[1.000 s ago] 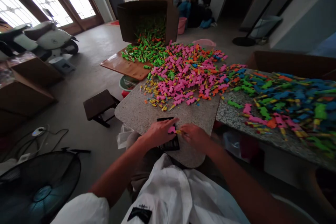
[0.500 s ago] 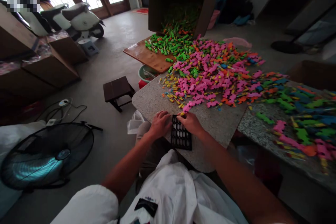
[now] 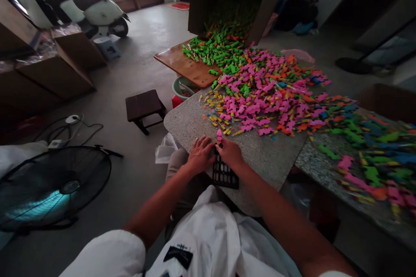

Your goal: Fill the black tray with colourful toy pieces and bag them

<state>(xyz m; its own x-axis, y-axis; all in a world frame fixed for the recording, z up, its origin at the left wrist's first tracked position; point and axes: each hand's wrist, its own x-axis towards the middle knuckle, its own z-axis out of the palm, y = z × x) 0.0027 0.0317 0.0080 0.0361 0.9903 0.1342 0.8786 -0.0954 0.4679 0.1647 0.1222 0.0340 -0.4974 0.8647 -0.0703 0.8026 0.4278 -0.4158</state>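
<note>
A black tray with rows of openings (image 3: 225, 175) lies near the edge of the speckled stone table (image 3: 185, 121). At its upper left corner rests my left hand (image 3: 200, 154), fingers apart and spread over the table and tray edge. My right hand (image 3: 230, 152) pinches a small pink piece (image 3: 219, 135), which stands upright above the tray's top end. Beyond the hands spreads a large heap of pink pieces (image 3: 260, 95), with small yellow pieces (image 3: 214, 103) along its left side.
Green pieces (image 3: 211, 52) spill from a cardboard box (image 3: 264, 13) onto a wooden board (image 3: 175, 62). More pieces cover the right-hand table (image 3: 312, 156). A dark stool (image 3: 144, 104), a fan (image 3: 69, 187) and a scooter (image 3: 100, 11) stand to the left.
The pink piece in my right hand has turned from lying sideways to upright. My left hand stays beside the tray. The view has shifted slightly.
</note>
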